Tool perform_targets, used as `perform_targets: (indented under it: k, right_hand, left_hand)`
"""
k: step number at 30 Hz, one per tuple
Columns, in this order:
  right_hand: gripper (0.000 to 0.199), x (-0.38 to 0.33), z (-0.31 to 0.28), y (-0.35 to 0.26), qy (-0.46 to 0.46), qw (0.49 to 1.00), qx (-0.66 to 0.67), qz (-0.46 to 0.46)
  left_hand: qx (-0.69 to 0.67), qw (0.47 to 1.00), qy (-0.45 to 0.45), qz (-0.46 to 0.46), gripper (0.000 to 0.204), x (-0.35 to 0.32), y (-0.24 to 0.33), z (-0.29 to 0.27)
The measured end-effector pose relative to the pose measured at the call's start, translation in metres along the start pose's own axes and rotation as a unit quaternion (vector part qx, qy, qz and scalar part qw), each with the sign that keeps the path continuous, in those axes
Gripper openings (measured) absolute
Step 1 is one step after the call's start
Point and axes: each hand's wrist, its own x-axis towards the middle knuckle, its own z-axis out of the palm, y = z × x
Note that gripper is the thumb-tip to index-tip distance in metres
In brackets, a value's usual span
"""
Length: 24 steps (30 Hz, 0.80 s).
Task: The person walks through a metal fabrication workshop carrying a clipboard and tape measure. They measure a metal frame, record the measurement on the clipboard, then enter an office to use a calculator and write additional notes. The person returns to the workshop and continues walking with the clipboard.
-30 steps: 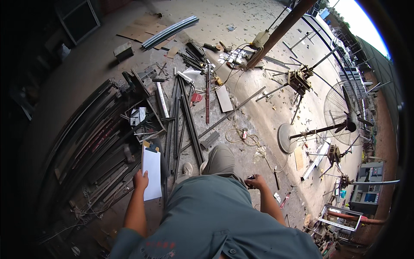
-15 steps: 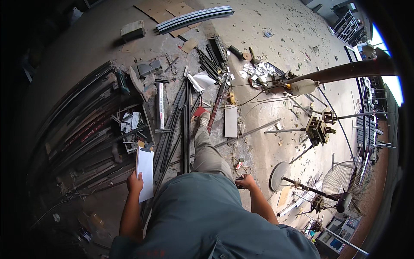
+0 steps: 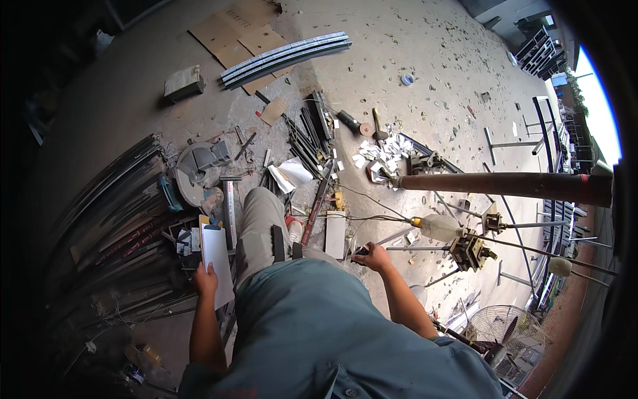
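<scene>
My left hand (image 3: 205, 278) grips the lower edge of a white clipboard (image 3: 216, 256) with a blue clip, held out over dark metal bars on the floor. My right hand (image 3: 372, 255) is closed around a small dark object (image 3: 359, 251) that I cannot make out, near thin cables. My grey trouser leg (image 3: 256, 223) steps forward between both hands, above my blue-grey shirt.
Stacked dark steel bars (image 3: 113, 219) lie at the left. A chop saw (image 3: 199, 169), a white bar (image 3: 335, 234), small white pieces (image 3: 382, 156), cardboard (image 3: 242, 26) and curved rails (image 3: 286, 56) litter the concrete. A rusty pipe (image 3: 505, 186) crosses at the right; a fan (image 3: 505, 326) stands lower right.
The view has swung left and forward, so the pipe and stands slid right. My leg has stepped ahead. Both hands keep their hold.
</scene>
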Motion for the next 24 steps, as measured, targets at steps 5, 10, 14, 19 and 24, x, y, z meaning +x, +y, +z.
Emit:
perform_targets:
  k: [5, 10, 14, 19, 24]
  right_hand:
    - [0.064, 0.071, -0.07, -0.045, 0.056, 0.998, -0.014, -0.016]
    - [0.062, 0.177, -0.149, -0.106, 0.111, 0.991, 0.068, 0.039]
    - [0.069, 0.229, -0.218, -0.165, 0.106, 0.978, 0.098, 0.148]
    - [0.07, 0.265, -0.301, -0.22, 0.095, 0.975, 0.136, 0.149]
    - [0.076, 0.312, -0.337, -0.251, 0.112, 0.961, 0.183, 0.177]
  left_hand:
    - [0.055, 0.995, -0.071, -0.046, 0.03, 0.078, 0.046, 0.029]
    - [0.085, 0.975, -0.19, -0.073, 0.028, 0.202, 0.073, 0.051]
    - [0.162, 0.967, -0.197, 0.023, 0.048, 0.37, 0.129, 0.041]
    - [0.162, 0.971, -0.15, 0.086, 0.03, 0.592, 0.291, -0.032]
    - [0.161, 0.971, -0.084, 0.153, 0.03, 0.724, 0.464, -0.09]
